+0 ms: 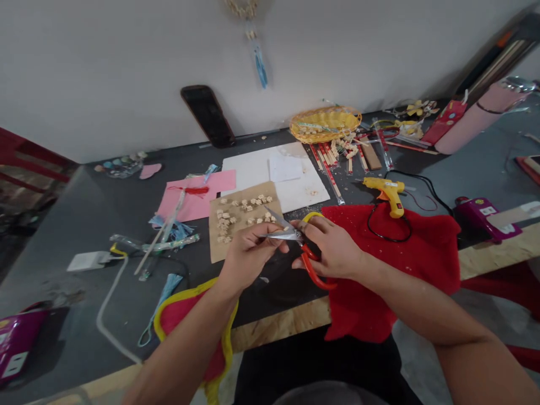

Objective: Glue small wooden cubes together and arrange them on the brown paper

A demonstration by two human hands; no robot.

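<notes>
Forearms reach in over the surface [84, 214] edge; right hand [333, 250] fingers clamped on the red-handled scissors [295, 236], blades apart, pointing left. Left hand [247, 253] fingers pinched together at the blades, can't tell on what. Brown card [217, 247] with beads [242, 211] just behind; glue gun [388, 194] on red cloth [422, 253] at right
</notes>
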